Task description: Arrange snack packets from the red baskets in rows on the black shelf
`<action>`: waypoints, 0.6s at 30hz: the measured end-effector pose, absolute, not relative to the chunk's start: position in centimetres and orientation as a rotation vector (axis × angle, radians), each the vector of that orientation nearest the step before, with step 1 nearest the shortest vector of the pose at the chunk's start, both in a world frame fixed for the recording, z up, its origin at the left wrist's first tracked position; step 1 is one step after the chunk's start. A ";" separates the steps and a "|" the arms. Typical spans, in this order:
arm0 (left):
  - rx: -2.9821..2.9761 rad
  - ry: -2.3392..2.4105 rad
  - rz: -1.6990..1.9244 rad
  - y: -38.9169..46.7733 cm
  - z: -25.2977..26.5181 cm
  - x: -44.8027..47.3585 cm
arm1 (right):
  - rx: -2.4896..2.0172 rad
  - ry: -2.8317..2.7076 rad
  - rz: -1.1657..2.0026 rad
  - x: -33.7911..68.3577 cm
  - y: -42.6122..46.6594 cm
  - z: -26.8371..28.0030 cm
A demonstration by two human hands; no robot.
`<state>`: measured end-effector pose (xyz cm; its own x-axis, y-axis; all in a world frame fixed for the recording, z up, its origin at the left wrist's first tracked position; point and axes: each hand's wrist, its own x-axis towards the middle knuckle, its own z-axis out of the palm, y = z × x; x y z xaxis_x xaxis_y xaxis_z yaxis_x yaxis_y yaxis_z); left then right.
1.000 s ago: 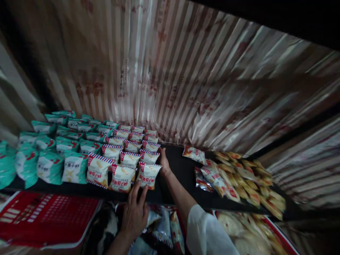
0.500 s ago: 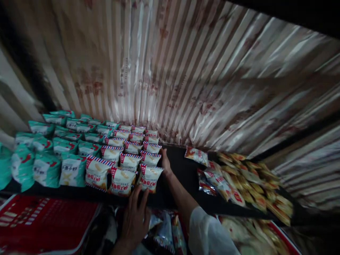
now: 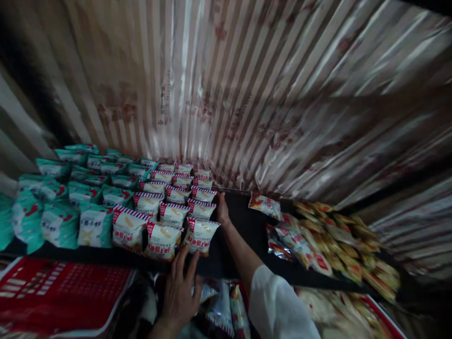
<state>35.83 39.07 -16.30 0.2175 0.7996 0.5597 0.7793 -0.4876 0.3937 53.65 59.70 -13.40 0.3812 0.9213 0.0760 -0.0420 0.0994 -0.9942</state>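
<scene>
On the black shelf (image 3: 231, 254), small white snack bags (image 3: 202, 237) with red lettering and blue-and-red striped tops stand upright in rows. My left hand (image 3: 181, 285) is at the shelf's front edge, fingers apart, with fingertips against the lower part of the front right bag. Reaching deeper along the right side of these rows, my right hand (image 3: 222, 210) rests beside a bag (image 3: 201, 209) behind the front one. It looks flat and open, though some of its fingers are hidden behind the bags. Neither hand grasps a bag.
Teal snack bags (image 3: 94, 226) stand in rows on the left. Further right lie loose white-and-red bags (image 3: 296, 242) and a heap of yellow packets (image 3: 339, 242). Below are a red basket (image 3: 63, 296) and more packets (image 3: 221, 303). Striped sheeting (image 3: 226, 94) forms the back.
The view has shifted slightly, so the loose bags on the right appear further right. Both hands stay at nearly the same places by the white bags.
</scene>
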 end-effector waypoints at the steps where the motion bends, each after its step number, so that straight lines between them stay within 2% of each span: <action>1: 2.431 1.566 1.144 39.0 -16.3 35.8 | -1.280 -0.846 0.917 53.9 59.1 -13.4; 6: 2.406 1.542 1.184 38.9 -15.6 35.7 | -1.310 -0.697 0.928 55.4 53.5 -13.1; 13: 2.479 1.298 1.411 37.9 -15.2 35.3 | -1.329 -0.788 0.864 54.8 39.8 -12.5; 15: 2.551 1.162 1.257 37.2 -15.6 35.3 | -1.373 -0.842 0.909 54.3 36.2 -13.0; 18: 2.651 1.061 0.797 36.0 -16.5 35.6 | -1.503 -0.936 0.918 53.9 32.6 -14.6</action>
<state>35.56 36.03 -16.48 0.6022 0.6826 0.4140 0.5879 -0.7300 0.3484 53.93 32.56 -14.55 0.3899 0.9188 -0.0620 0.0798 -0.1008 -0.9917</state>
